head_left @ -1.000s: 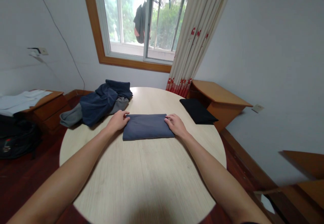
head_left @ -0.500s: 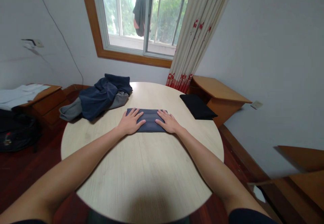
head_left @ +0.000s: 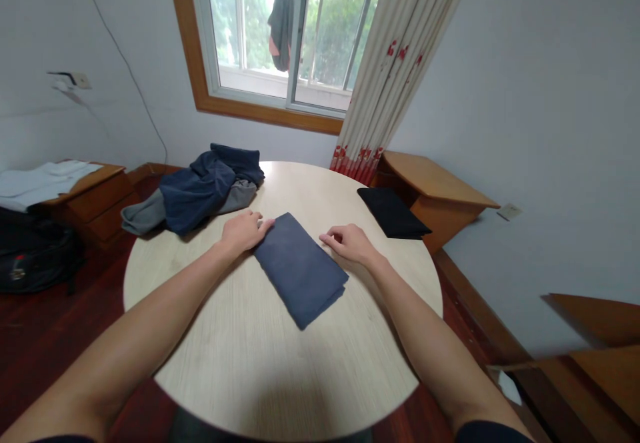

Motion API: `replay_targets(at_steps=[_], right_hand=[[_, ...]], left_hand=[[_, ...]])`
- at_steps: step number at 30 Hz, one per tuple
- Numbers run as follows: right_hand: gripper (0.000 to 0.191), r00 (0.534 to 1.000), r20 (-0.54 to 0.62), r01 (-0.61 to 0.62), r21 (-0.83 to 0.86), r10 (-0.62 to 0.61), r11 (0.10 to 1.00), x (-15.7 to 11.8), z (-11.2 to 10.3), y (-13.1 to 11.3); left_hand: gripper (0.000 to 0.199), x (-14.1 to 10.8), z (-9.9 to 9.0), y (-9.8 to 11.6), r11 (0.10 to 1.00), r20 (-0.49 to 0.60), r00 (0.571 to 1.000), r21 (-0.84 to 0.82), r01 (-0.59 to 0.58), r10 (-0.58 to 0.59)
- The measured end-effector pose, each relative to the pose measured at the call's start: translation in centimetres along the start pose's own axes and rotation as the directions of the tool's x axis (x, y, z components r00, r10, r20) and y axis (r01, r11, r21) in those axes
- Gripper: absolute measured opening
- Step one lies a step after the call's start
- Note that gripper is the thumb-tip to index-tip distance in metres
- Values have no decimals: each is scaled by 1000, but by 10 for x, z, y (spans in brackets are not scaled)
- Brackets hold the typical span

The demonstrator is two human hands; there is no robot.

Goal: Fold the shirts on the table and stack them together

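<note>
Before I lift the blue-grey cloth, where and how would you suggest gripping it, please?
I'd probably pinch the blue-grey cloth by both long edges, one hand from each side: it lies flat and slantwise, the left hand at its far end, the right hand near its right edge. Layers show at the near end.

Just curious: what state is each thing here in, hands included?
Blue cloth, folded flat, lying slanted
Left hand, touching the cloth's corner
Right hand, fingers curled, beside the cloth
Black cloth, folded flat
Navy and gray clothes, heaped loosely
Curtain, bunched to one side
Dark garment, hanging outside
</note>
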State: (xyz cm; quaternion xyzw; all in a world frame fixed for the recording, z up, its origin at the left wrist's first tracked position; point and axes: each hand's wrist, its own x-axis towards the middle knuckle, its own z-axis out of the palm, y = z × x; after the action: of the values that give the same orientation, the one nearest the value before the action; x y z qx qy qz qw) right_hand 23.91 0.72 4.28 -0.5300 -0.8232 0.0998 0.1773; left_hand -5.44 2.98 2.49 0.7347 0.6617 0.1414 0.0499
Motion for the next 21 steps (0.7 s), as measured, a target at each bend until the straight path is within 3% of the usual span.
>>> replay_targets(at_steps=[3, 6, 11, 17, 21], right_hand=[[38, 1000, -24, -10, 38, 11, 999, 2, 11, -1], [35, 1000, 2, 29, 115, -29, 993, 5, 23, -4], [35, 997, 17, 76, 216, -82, 973, 6, 28, -7], [49, 965, 261, -102, 398, -6, 912, 3, 27, 1], [43, 993, 93, -101, 290, 77, 952, 7, 31, 5]], left_hand=[[77, 0, -8, 1, 996, 134, 987, 44, 81, -86], [79, 4, -12, -11, 985, 197, 967, 89, 145, -160], [62, 12, -12, -33, 997, 373, 927, -46, 60, -38], [38, 11, -4, -26, 972, 323, 943, -236, -6, 84], [27, 7, 8, -15, 907, 212, 975, -421, 26, 70]])
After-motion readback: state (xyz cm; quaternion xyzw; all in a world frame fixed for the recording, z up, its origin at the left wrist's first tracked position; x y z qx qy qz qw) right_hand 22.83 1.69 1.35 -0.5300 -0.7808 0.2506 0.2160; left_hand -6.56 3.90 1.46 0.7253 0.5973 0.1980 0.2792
